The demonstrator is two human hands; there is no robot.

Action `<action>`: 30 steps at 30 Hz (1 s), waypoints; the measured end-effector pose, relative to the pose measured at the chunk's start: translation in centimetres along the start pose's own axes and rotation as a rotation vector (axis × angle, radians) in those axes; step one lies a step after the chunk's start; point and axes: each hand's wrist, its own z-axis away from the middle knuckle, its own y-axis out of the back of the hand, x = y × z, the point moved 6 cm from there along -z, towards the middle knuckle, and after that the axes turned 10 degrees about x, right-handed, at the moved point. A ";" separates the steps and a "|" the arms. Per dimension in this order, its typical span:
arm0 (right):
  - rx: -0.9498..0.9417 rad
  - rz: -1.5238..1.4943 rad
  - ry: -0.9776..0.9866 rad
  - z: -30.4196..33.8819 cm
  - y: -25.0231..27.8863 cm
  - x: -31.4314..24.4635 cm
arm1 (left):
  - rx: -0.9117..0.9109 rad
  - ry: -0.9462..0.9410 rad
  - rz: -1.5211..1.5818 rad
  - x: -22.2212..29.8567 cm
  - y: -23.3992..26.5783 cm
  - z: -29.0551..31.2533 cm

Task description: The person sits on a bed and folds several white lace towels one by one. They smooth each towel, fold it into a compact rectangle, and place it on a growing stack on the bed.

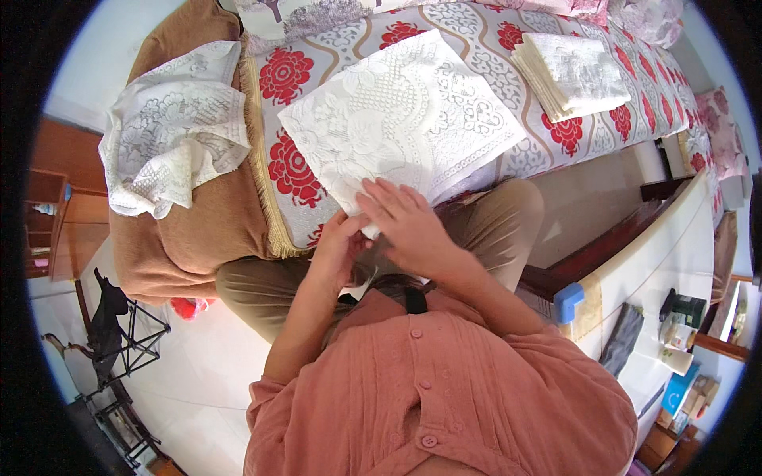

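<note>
In front of you, the white lace cloth (pixel 373 135) looks matt and openwork, with raised patterning. Your patterned seat cover (pixel 290 75) is woven fabric edged with thready fringe (pixel 263 186); the brown cover (pixel 186 250) looks plush. Your shirt (pixel 500 365) is matt, crinkled cloth, the floor (pixel 190 377) smooth and glossy.
</note>
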 end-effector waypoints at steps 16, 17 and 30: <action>0.241 -0.239 0.012 2.5 1.1 -2.1 | 0.312 -0.611 -0.169 16.2 7.5 -9.5; 0.253 -0.304 -0.034 2.8 1.0 -2.0 | 0.253 -0.555 -0.106 16.4 8.3 -8.5; 0.852 -0.802 -0.924 7.5 7.4 15.6 | -0.266 -0.713 -0.709 23.0 -15.5 -12.9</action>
